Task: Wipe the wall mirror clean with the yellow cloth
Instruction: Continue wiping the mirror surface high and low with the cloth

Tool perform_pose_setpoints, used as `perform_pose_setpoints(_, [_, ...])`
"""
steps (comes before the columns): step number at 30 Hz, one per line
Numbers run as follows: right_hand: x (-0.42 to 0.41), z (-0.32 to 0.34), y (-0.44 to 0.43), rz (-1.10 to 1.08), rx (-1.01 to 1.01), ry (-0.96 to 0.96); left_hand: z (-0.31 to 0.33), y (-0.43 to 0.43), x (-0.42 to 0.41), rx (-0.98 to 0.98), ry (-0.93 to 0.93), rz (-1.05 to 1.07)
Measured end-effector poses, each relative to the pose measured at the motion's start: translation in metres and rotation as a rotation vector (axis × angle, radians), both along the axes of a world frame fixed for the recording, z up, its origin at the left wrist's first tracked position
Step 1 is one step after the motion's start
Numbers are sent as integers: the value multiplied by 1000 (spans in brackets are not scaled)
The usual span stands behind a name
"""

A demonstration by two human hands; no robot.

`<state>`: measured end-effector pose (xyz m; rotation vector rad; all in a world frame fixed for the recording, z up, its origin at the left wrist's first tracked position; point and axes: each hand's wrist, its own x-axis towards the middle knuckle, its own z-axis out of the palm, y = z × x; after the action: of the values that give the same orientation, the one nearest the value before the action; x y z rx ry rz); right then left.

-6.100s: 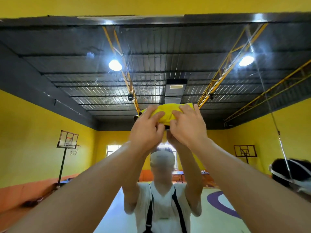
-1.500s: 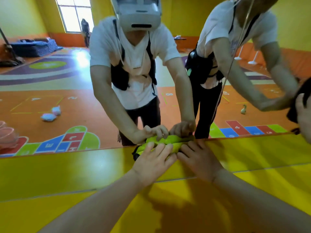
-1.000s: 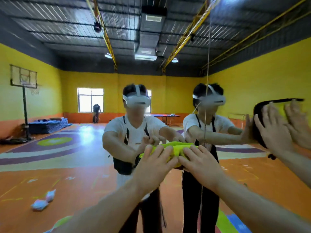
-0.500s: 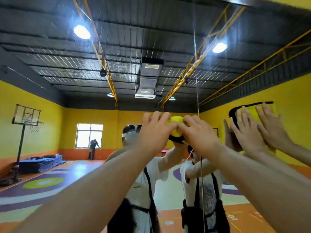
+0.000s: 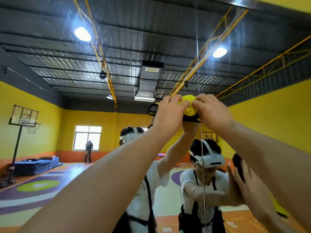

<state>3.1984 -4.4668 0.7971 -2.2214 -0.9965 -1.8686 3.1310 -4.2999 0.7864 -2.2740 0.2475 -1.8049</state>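
Two grips: my left grip (image 5: 170, 115) and right grip (image 5: 212, 113), both grasping the bunched yellow cloth (image 5: 189, 105), pressed high on the wall mirror (image 5: 117, 47). Step: wiping. Next, I judge, a firm stroke down the mirror.

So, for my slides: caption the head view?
Left hand and right hand hold the bunched yellow cloth high against the wall mirror.
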Motion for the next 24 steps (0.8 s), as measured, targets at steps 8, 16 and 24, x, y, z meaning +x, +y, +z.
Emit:
perform_pose_setpoints(8, [3,-71,24,198,330,63,-56,5,12,44,-47,16])
perform_pose_setpoints(16, [9,-230,25,187,349,17,-207,10,11,105,28,-77])
perform_pose_setpoints(24, [5,-427,23,143,309,126,-394,17,4,139,73,-156])
